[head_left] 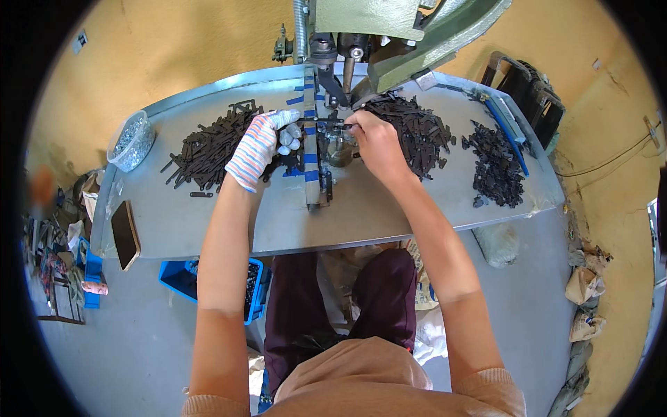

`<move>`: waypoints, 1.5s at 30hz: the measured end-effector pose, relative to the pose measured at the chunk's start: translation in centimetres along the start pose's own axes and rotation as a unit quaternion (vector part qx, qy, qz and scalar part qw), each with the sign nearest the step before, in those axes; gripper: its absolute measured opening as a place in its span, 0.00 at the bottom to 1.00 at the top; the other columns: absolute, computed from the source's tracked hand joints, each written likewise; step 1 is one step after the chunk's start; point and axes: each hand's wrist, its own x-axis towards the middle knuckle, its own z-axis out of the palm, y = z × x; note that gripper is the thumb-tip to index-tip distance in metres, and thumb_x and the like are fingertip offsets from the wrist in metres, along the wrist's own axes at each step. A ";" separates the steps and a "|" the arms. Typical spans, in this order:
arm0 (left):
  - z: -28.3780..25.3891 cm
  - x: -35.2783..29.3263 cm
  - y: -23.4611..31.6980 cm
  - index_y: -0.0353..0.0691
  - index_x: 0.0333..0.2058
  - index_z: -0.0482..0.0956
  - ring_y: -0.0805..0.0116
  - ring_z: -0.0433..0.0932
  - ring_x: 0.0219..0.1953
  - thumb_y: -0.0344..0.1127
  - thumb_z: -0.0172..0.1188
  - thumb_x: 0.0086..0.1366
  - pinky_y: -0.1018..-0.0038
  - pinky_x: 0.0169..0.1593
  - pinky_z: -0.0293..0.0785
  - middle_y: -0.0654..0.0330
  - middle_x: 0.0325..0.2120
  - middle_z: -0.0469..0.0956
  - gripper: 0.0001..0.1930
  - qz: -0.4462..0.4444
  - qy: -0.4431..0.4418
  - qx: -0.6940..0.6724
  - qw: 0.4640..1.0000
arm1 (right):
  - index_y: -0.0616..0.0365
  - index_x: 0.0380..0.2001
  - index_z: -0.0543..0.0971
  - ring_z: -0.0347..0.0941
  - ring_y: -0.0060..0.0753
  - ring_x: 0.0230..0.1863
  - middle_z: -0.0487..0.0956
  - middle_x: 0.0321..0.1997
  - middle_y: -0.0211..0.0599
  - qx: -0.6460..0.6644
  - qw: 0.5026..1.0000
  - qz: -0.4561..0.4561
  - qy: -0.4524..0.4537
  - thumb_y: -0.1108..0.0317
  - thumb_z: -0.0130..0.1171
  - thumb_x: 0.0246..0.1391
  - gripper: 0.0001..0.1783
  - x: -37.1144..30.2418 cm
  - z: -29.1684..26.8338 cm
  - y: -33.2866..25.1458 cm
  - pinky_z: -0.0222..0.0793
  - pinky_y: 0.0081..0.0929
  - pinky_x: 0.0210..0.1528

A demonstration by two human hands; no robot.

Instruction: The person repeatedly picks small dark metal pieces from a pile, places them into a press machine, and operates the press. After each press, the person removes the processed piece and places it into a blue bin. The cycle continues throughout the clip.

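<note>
My left hand [260,146] wears a striped glove with grey fingertips. Its fingers are closed, thumb and forefinger at the left end of a dark flat metal strip [325,120]. That strip lies level below the head of a green press [368,19]. Bare, my right hand [379,142] pinches a small dark metal piece [347,126] at the strip's right end; whether the two parts are joined I cannot tell. Between my hands runs an upright bar [310,149] wrapped with blue tape. A pile of dark strips [215,142] lies beside my left hand.
Right of my right hand lie a heap of dark metal parts [417,132] and a heap of smaller ones [497,167]. A clear tub of small silvery parts [132,142] and a phone [125,235] sit on the metal table [375,226]. Below is a blue bin [177,281].
</note>
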 end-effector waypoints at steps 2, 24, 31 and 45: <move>-0.1 -0.1 0.2 0.38 0.22 0.73 0.73 0.69 0.14 0.38 0.58 0.55 0.80 0.15 0.59 0.61 0.13 0.72 0.10 -0.004 -0.006 -0.008 1.000 | 0.63 0.30 0.72 0.71 0.49 0.31 0.74 0.29 0.47 -0.008 1.000 -0.002 -0.006 0.80 0.52 0.44 0.07 -0.3 0.4 0.0 0.67 0.32 0.32; 0.1 -0.7 0.3 0.40 0.15 0.72 0.77 0.64 0.12 0.40 0.56 0.57 0.81 0.16 0.57 0.64 0.10 0.70 0.15 0.016 -0.056 0.100 0.993 | 0.57 0.33 0.74 0.71 0.48 0.32 0.72 0.37 0.41 -0.038 0.994 0.074 0.074 0.83 0.45 0.41 0.15 -1.0 -0.4 0.6 0.67 0.35 0.32; 0.0 -0.4 0.3 0.38 0.19 0.75 0.77 0.67 0.13 0.39 0.59 0.55 0.80 0.18 0.62 0.64 0.13 0.72 0.12 -0.005 -0.028 0.176 0.984 | 0.58 0.30 0.75 0.71 0.48 0.30 0.72 0.35 0.42 -0.030 0.993 0.082 0.083 0.85 0.45 0.38 0.15 -1.0 -0.4 0.6 0.66 0.35 0.32; 0.7 -0.7 0.1 0.39 0.24 0.75 0.77 0.67 0.14 0.38 0.58 0.56 0.83 0.16 0.59 0.64 0.15 0.73 0.09 -0.049 -0.002 0.077 0.996 | 0.60 0.26 0.76 0.70 0.38 0.27 0.72 0.28 0.41 -0.039 0.984 0.120 0.130 0.86 0.45 0.38 0.14 -1.3 -0.3 0.7 0.65 0.27 0.30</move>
